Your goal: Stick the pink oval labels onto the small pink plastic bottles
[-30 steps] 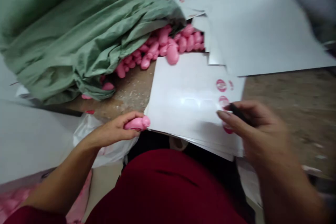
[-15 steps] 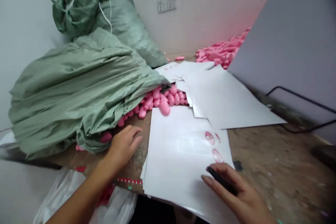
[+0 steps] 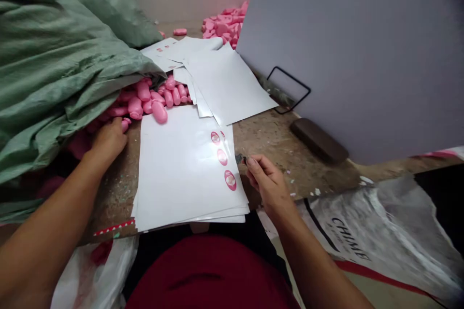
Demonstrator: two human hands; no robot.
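Observation:
My left hand [image 3: 110,137] is at the mouth of a green sack [image 3: 68,53], fingers curled in among pink rounded pieces [image 3: 135,106]. One pink piece [image 3: 125,124] shows at its fingertips; the sack and the pile partly hide them. A stack of white sticker sheets [image 3: 174,169] lies in front of me, with a few oval pink stickers [image 3: 230,180] along its right side. Just right of the stack, my right hand [image 3: 266,178] is closed on a slim black tool [image 3: 244,160], mostly hidden in the fist. A single pink piece [image 3: 159,112] rests on the stack's top edge.
More white sheets [image 3: 232,87] lie loosely behind the stack. A heap of pink pieces [image 3: 226,24] is at the back, beside a grey panel [image 3: 344,48] with a black wire stand [image 3: 290,89]. A dark oblong case [image 3: 319,140] and a plastic bag [image 3: 380,231] are at right.
The view has swung right and down. My left hand has gone from open beside the sack into the pink pieces. My right hand has moved off the sheets to their right, still holding the black tool.

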